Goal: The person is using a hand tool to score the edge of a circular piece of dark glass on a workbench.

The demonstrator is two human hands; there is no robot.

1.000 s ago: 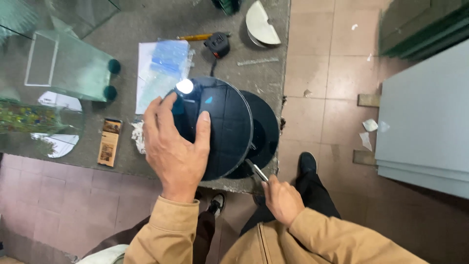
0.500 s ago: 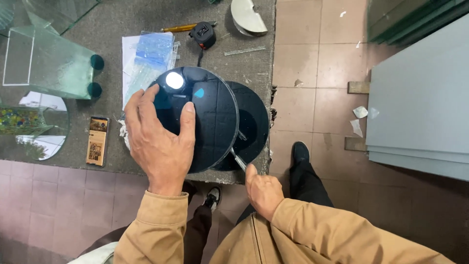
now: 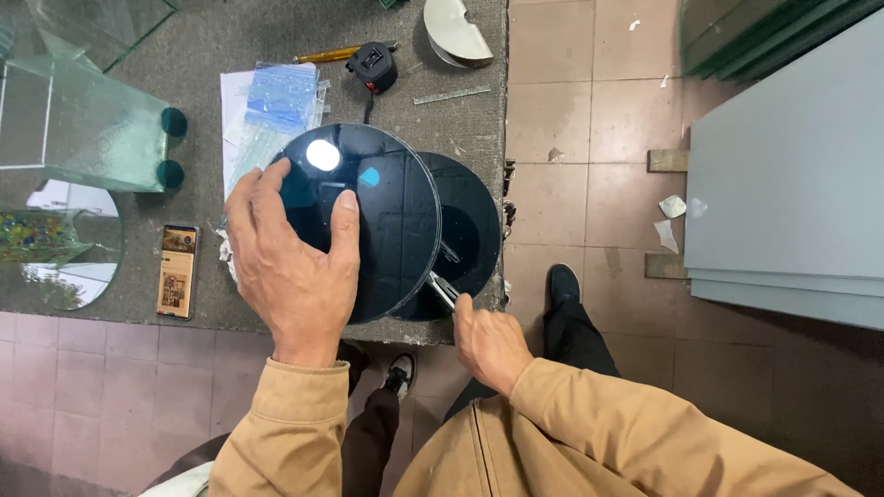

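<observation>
My left hand (image 3: 293, 267) lies flat with spread fingers on a dark round glass disc (image 3: 387, 216) on the grey workbench (image 3: 184, 55). A second dark disc (image 3: 470, 230) sits under it, sticking out to the right. My right hand (image 3: 488, 342) grips a thin metal tool (image 3: 442, 288) whose tip touches the edge where the two discs overlap, near the bench's front edge.
A tape measure (image 3: 372, 66), a yellow pencil (image 3: 331, 54), a plastic bag on paper (image 3: 276, 101), a phone (image 3: 176, 270), clear glass pieces (image 3: 74, 129) and a curved offcut (image 3: 456, 32) lie on the bench. Grey sheets (image 3: 792, 175) lean at right. Shoes (image 3: 560, 283) stand on tiled floor.
The view has shifted a little. My right hand with the tool has moved up to the discs' edge. My left hand stays pressed on the top disc.
</observation>
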